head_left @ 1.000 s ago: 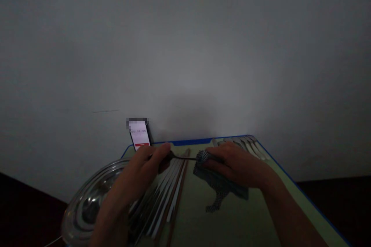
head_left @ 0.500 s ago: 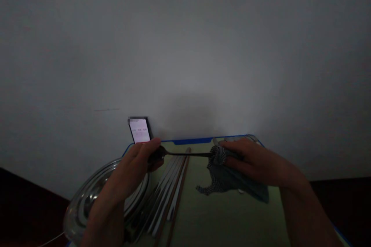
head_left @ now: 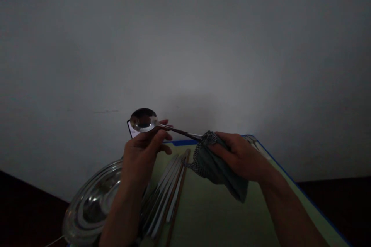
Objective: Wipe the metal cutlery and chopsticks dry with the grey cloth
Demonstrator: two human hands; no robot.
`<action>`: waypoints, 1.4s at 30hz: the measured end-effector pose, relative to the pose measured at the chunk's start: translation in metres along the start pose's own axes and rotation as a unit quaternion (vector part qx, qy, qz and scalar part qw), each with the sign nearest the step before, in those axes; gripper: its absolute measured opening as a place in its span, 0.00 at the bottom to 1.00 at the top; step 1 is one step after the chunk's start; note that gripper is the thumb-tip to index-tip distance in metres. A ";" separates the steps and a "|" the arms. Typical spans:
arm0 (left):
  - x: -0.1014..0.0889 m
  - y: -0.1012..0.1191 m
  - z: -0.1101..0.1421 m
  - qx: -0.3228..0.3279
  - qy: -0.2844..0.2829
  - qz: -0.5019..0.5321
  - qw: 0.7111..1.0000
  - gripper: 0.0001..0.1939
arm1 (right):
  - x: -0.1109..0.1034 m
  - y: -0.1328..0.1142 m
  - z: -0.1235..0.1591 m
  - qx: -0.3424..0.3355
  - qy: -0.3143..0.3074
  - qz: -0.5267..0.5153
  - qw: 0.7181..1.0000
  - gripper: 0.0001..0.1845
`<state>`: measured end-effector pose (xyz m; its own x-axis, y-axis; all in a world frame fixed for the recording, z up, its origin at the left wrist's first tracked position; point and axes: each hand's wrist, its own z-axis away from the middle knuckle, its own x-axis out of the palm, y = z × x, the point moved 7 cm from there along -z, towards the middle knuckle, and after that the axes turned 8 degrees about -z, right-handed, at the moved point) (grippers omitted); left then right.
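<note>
A shiny metal spoon [head_left: 144, 120] is held up in front of me, its bowl to the left and its handle sloping down to the right. My left hand [head_left: 142, 150] is loosely closed around the spoon's neck, with thumb and fingers on either side of the handle and the other fingers partly spread. A grey-green cloth [head_left: 222, 168] with a checkered edge is gripped in my right hand [head_left: 242, 154]. Its bunched edge wraps the handle's end, which is hidden in the cloth.
Several metal knives [head_left: 162, 204] and brown chopsticks [head_left: 175, 204] lie on the pale green, blue-edged table [head_left: 208, 216]. A metal bowl [head_left: 84, 208] stands left. More cutlery [head_left: 253, 142] lies at the back right corner. Behind my left hand, a phone [head_left: 130, 129] leans against the wall [head_left: 232, 46].
The spoon's bowl has come out of my left hand's grasp and tilted up; that hand is now at the neck. My right hand and the cloth have moved slightly left and up.
</note>
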<state>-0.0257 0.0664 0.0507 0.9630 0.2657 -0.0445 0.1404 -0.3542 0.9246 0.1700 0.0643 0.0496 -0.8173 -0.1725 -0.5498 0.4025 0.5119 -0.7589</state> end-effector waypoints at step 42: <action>0.033 -0.028 0.001 0.002 -0.135 -0.072 0.988 0.10 | 0.024 0.011 -0.003 0.049 -0.039 -0.012 0.998 0.16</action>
<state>0.0029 0.0840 0.0228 0.9593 0.0656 -0.2746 0.2804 -0.3346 0.8997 0.1536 0.0683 0.0293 -0.7940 -0.2502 -0.5541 0.4253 0.4226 -0.8003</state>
